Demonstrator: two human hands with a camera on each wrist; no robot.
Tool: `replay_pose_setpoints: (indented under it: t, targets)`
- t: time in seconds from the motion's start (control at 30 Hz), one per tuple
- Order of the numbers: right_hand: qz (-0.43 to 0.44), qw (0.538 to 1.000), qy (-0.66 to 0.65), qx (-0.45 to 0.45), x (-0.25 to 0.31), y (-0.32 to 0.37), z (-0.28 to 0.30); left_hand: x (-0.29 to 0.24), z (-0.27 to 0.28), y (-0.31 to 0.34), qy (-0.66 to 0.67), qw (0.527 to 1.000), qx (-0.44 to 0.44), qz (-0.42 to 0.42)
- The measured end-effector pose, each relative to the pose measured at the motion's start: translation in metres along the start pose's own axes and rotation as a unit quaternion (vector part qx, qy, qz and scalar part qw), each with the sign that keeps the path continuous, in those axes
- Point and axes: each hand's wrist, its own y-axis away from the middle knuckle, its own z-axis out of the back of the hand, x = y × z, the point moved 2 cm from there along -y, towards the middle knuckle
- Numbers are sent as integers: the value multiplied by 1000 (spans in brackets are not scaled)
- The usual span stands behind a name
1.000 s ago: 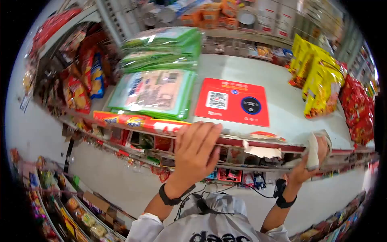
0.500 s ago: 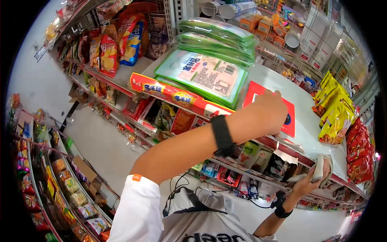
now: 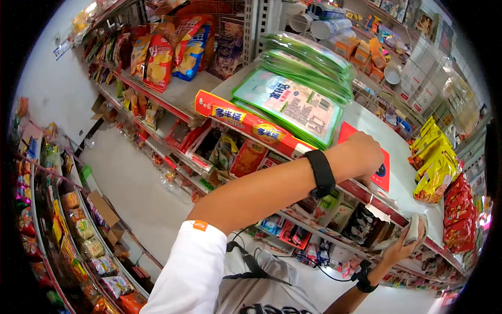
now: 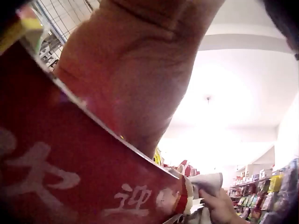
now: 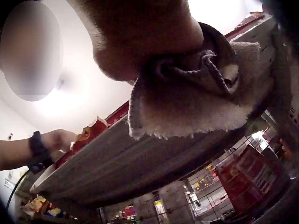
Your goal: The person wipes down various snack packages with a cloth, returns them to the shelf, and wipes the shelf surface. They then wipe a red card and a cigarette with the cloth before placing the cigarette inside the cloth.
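Observation:
My left hand (image 3: pixel 361 156) is bent over the shelf's front edge and covers part of a red card (image 3: pixel 347 132) lying on the shelf. Its fingers point down at the edge and are mostly hidden; I cannot tell whether they pinch anything. The left wrist view has the heel of this hand above a dark red edge strip (image 4: pixel 70 154) with white characters. Farther right, my right hand (image 3: pixel 396 250) grips a pale, folded cloth (image 5: pixel 187 107) at the same shelf edge. A torn white paper flap (image 3: pixel 377 212) hangs from the edge between the hands.
Green-edged flat packs (image 3: pixel 298 102) are stacked left of the card, behind a red and yellow strip (image 3: pixel 246 124). Yellow bags (image 3: pixel 434 167) and red bags (image 3: pixel 459 214) line the shelf's right end. Chip bags (image 3: pixel 158 63) stand on the left shelf. Lower shelves hold packets.
My left hand has moved from the shelf front rightward over the red card, then down toward the edge. The head view has turned. My right hand still holds the cloth at the edge.

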Motion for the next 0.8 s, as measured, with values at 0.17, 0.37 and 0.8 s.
replay_pose_setpoints:
  t: [0.17,0.37,0.8]
  targets:
    - [-30,1000,-1,-3,1,-4,1,3,-10,4,21,998,-44,29]
    - [-221,974,45,-31,-7,-41,21,-17,-21,15,-77,973,-126,178]
    - [-219,856,160,440,75,-134,-56,-10,-13,32,216,953,-195,86]
